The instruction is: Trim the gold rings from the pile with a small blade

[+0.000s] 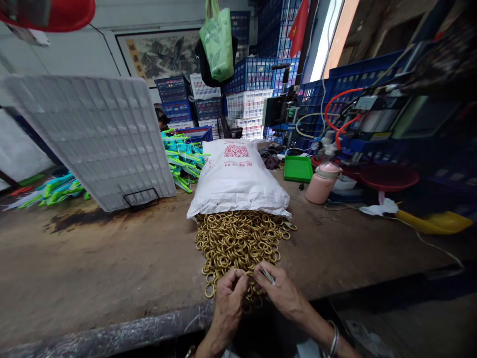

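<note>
The left hand (230,294) pinches a gold ring (249,273), partly hidden by fingertips; the right hand (281,290) grips a metal tool (267,275), its tip indistinct, over the ring pile (234,238), whose back edge disappears under a sack (238,181).

The brown tabletop (149,268) has a dark stain (74,219) near a white ribbed panel (97,139) standing on it. Gold-coloured rings (234,241) lie heaped at the near edge of a white sack (238,181); to its right sit a green tray (298,170) and a pink bottle (322,184), with green-and-turquoise pieces (61,191) far left
</note>
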`<state>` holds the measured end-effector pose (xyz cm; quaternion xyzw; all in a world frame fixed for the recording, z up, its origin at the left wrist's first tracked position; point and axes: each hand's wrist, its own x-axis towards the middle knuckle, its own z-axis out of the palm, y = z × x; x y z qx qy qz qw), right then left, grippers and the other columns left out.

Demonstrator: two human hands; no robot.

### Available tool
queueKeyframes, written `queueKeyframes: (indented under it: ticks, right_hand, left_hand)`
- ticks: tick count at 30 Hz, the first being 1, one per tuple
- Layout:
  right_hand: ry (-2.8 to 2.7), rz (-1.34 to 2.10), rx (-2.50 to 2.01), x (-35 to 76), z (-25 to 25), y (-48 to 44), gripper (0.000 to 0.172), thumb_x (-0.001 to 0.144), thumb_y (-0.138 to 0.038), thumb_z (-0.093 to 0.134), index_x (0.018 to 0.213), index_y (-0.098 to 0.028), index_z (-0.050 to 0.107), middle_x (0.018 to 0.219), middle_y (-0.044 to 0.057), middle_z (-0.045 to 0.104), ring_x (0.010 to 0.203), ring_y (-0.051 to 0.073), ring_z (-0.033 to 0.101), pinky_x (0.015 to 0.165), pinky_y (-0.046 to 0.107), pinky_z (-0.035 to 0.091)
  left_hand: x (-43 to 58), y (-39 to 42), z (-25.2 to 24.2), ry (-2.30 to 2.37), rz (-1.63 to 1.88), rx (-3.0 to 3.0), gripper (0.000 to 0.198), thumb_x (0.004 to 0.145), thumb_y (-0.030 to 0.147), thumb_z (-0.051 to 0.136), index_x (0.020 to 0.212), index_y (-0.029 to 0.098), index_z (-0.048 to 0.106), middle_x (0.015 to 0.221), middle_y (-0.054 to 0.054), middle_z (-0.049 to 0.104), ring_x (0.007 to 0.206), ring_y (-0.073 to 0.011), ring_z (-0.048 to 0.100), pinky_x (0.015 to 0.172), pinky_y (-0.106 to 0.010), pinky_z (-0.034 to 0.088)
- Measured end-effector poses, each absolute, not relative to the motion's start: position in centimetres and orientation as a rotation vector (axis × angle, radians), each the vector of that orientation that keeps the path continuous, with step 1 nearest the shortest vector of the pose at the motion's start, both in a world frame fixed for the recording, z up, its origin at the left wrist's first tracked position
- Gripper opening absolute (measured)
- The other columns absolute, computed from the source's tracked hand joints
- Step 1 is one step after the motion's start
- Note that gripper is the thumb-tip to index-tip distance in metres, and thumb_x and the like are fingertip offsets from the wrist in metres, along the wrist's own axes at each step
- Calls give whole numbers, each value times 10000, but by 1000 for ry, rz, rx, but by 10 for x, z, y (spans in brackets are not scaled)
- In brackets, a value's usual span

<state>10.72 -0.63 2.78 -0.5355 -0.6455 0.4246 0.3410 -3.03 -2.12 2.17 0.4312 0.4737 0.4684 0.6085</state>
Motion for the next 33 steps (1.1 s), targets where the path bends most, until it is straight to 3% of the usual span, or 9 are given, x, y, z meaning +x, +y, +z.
queueKeyframes:
  ticks: [3, 8, 14, 20, 29, 33]
  right_hand:
    - [-1466, 1354, -1375, 101, 26, -8, 374, 773, -522, 390, 607, -191, 443, 497, -61, 405, 444, 72, 349, 442, 193, 307]
    - [-1247, 1610, -1405, 95, 21, -10, 447, 761, -593, 349, 569, -198, 428, 405, -95, 288, 328, 46, 183, 327, 188, 166]
    - [-1388, 1314, -1403, 95, 15, -3, 270, 713, -429, 488, 614, -186, 425, 558, -62, 400, 503, 70, 357, 485, 193, 335]
    - [-1491, 1217, -1469, 94, 18, 1, 223, 707, -384, 466, 606, -187, 437, 559, -61, 396, 539, 88, 370, 518, 204, 337]
    - [-1459, 1256, -1459, 96, 22, 1, 226, 735, -377, 434, 607, -192, 445, 554, -49, 428, 533, 95, 390, 523, 211, 351]
    - [-1445, 1267, -1444, 95, 25, 0, 251, 737, -396, 430, 592, -192, 454, 551, -37, 456, 534, 102, 411, 529, 217, 361]
  left_hand:
    - [-30, -22, 21, 1090, 1093, 1062, 264, 780, 360, 510, 625, 150, 553, 578, 10, 518, 519, -96, 428, 510, -194, 346]
    - [-29, -23, 20, 1068, 1117, 1141, 274, 792, 328, 498, 598, 145, 561, 575, 0, 532, 541, -107, 448, 539, -200, 356]
    - [-30, -23, 18, 1036, 1026, 958, 298, 768, 425, 513, 647, 153, 518, 515, 47, 418, 441, -70, 341, 434, -185, 289]
    - [-30, -22, 17, 1013, 987, 906, 364, 728, 513, 525, 610, 178, 444, 474, 71, 382, 388, -52, 279, 400, -187, 231]
    - [-30, -19, 16, 943, 911, 895, 421, 716, 572, 505, 601, 169, 462, 405, 83, 352, 337, -37, 243, 360, -189, 157]
    - [-31, -19, 13, 908, 927, 848, 414, 702, 569, 532, 650, 163, 476, 464, 70, 415, 349, -28, 259, 359, -179, 173]
